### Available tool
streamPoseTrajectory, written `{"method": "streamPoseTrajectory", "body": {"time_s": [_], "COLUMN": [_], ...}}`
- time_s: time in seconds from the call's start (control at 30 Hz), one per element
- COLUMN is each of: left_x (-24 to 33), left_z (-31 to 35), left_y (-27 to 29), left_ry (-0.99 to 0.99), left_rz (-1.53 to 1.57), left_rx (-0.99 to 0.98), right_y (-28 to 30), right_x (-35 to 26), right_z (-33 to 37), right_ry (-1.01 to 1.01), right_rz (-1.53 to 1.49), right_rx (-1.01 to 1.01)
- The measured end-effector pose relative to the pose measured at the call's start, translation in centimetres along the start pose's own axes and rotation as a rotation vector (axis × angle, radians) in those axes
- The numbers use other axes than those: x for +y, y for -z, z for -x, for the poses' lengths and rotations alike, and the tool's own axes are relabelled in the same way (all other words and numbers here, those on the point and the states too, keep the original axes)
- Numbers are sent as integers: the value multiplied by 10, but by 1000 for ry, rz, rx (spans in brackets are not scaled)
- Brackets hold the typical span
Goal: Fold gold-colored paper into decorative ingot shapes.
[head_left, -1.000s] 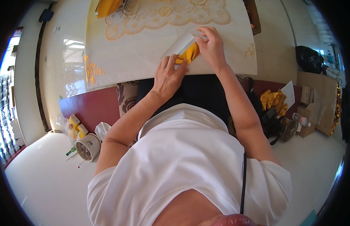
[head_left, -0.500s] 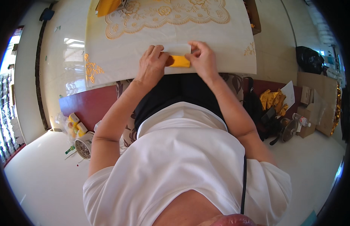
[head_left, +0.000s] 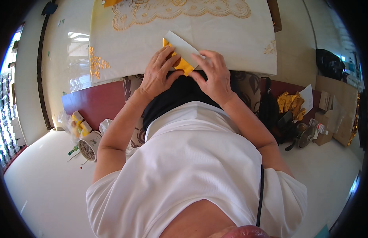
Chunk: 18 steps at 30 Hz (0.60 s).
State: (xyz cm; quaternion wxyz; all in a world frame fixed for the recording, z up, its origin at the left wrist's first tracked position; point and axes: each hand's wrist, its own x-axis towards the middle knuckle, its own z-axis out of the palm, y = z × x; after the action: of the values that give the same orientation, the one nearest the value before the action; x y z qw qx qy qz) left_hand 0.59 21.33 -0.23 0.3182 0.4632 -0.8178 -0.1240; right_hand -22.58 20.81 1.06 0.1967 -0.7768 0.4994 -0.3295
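At the near edge of the cloth-covered table (head_left: 128, 55), a sheet of gold paper (head_left: 183, 66) with a white side (head_left: 179, 43) lies tilted, its far corner pointing up and left. A gold band runs along its lower left side. My left hand (head_left: 156, 75) is closed on that gold side, with the thumb near the bottom corner. My right hand (head_left: 216, 79) grips the right side; its thumb touches the bottom corner and its fingers lie bent over the white side. The fingers partly cover the paper.
Crumpled gold paper (head_left: 289, 102) lies on the bench at right, beside a dark bag (head_left: 268, 105) and a pan-like lid (head_left: 306, 137). At left stand a tub (head_left: 89, 146) and a bag of yellow packages (head_left: 79, 125). A cardboard box (head_left: 336, 107) is far right.
The paper has turned from level to slanted, and more of its white side shows. My right hand has moved nearer to me, its fingers shifting along the paper's right side.
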Motion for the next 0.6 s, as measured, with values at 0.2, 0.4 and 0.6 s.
{"method": "streamPoseTrajectory", "body": {"time_s": [0.2,0.4,0.6], "left_x": [3,-2,1], "left_z": [9,11,5], "left_y": [-6,-17,-13], "left_ry": [-12,13,42], "left_rz": [-117,-62,12], "left_rx": [-60,33,108], "right_y": [-22,-32,-26], "right_x": [32,30,21], "right_z": [7,6,0], "right_ry": [409,358,254], "right_rz": [144,73,-45], "right_rx": [-52,96,122]}}
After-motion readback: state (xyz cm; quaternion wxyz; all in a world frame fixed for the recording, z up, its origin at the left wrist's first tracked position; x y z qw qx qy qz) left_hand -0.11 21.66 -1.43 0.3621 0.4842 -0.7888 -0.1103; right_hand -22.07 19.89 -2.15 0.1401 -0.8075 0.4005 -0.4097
